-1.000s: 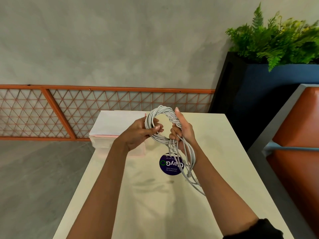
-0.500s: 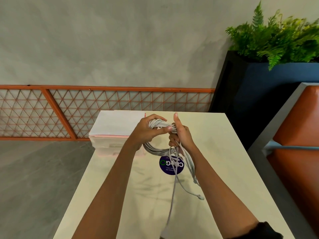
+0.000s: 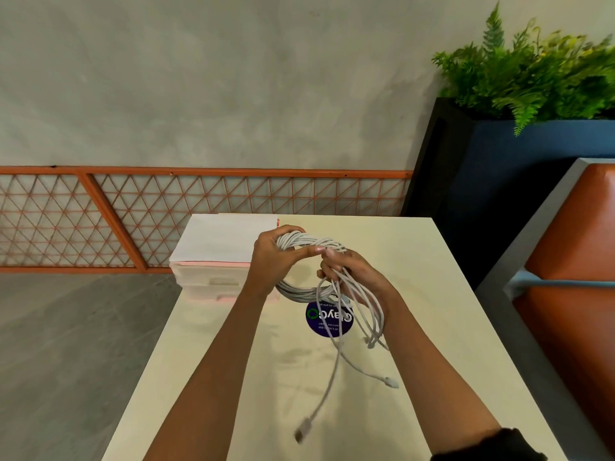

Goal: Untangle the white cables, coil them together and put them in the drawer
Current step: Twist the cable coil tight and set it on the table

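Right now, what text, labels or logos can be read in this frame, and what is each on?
Round sticker on the table, large line: roughly "ayC" beside a green ring. It looks upside down or reversed and the cables cross it, so the full word is unsure.
Same sticker, small lines: too blurred to read.
Drawers, cables: no text seen.

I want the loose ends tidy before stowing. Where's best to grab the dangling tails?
Likely high up, just under the right hand, where the tails run bunched; lower they fan apart. Come from the right: the left hand grips the coil.
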Tool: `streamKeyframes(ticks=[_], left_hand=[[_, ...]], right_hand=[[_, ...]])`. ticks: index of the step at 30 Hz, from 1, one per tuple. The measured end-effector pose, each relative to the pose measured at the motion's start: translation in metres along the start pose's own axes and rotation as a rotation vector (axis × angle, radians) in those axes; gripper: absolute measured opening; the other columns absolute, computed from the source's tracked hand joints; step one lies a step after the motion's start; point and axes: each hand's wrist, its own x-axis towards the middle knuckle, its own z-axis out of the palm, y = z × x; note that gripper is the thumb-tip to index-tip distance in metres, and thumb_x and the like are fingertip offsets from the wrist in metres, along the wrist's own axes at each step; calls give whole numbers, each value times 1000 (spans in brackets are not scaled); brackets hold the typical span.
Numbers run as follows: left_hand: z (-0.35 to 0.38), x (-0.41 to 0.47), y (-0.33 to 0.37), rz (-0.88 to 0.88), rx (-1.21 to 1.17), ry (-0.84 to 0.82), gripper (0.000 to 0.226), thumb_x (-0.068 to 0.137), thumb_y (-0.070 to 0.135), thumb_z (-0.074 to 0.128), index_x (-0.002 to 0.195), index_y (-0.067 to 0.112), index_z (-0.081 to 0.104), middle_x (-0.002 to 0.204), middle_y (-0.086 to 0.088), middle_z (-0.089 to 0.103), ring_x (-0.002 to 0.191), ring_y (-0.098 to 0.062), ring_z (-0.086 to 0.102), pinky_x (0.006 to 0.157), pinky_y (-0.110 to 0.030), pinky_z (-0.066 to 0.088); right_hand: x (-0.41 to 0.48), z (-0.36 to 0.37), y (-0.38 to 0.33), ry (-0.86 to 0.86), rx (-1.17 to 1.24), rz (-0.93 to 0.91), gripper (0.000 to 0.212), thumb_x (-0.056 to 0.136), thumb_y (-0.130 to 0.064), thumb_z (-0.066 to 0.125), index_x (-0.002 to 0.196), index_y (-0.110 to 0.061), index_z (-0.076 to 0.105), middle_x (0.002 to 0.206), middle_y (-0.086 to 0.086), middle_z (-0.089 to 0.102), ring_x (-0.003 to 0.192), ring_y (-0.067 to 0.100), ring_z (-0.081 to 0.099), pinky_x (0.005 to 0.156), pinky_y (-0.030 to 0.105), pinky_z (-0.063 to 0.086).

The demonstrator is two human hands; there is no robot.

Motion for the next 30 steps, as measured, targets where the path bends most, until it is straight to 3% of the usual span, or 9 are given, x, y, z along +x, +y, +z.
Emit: streamKeyframes(ticks=[3, 6, 12, 15, 17, 20, 24, 27, 30], left_hand=[[2, 1, 1, -45, -29, 47, 36, 58, 28, 90, 83, 9, 72, 76, -3, 73, 70, -17, 68, 73, -34, 56], [5, 2, 3, -66, -17, 84, 40, 56, 33, 91, 82, 9, 72, 76, -4, 73, 73, -23, 70, 75, -40, 59], [15, 0, 14, -59, 37, 193, 36, 59, 29, 90, 83, 9, 71, 75, -2, 72, 64, -9, 66, 63, -23, 56], [18, 0, 17, -23, 59, 244, 41, 60, 30, 90, 88, 6, 71, 76, -1, 71, 58, 3, 62, 58, -12, 49], [18, 2, 19, -26, 55, 289, 46, 60, 30, 90, 93, 5, 71, 78, -2, 72, 59, 1, 62, 58, -8, 48], [17, 3, 21, -15, 68, 321, 49, 61, 30, 89, 98, 4, 71, 85, -4, 73, 66, -7, 64, 61, -9, 50], [16, 2, 16, -8, 91, 351, 49, 60, 34, 89, 98, 9, 71, 80, 2, 71, 77, -16, 68, 76, -29, 57], [8, 4, 12, -22, 86, 376, 51, 60, 35, 89, 99, 7, 71, 82, 2, 72, 78, -15, 69, 78, -29, 57], [0, 5, 9, -41, 53, 418, 45, 62, 32, 89, 94, 7, 70, 81, 3, 71, 76, -14, 68, 73, -20, 54]], right_hand=[[-2, -7, 0, 23, -73, 3, 32, 83, 11, 57, 72, -19, 58, 57, -4, 39, 52, 9, 43, 64, 22, 48], [1, -5, 1, 136, -69, 40, 41, 82, 23, 49, 104, -12, 46, 66, -2, 49, 59, 10, 54, 62, 23, 53], [15, 11, 9, 536, -427, 89, 25, 81, -1, 65, 103, -5, 54, 88, 10, 58, 87, 30, 61, 75, 35, 52], [20, 22, 14, 824, -799, 121, 43, 78, -20, 71, 111, -3, 49, 106, 8, 46, 99, 25, 48, 82, 36, 43], [17, 33, 17, 916, -767, 42, 51, 80, -27, 71, 112, -3, 40, 106, 6, 41, 96, 21, 42, 84, 36, 42], [19, 46, 21, 849, -531, 151, 44, 89, -35, 60, 105, -6, 31, 97, 17, 61, 73, 29, 63, 69, 41, 56], [20, 48, 14, 714, -346, 335, 41, 95, -37, 52, 99, 4, 51, 56, 10, 61, 33, 14, 51, 41, 22, 46], [15, 37, 12, 560, -504, 323, 44, 91, -47, 55, 85, -4, 58, 56, 4, 53, 39, 12, 41, 40, 19, 35], [10, 29, 11, 473, -921, 181, 51, 91, -53, 51, 80, -4, 58, 68, 9, 55, 59, 22, 51, 58, 30, 42]])
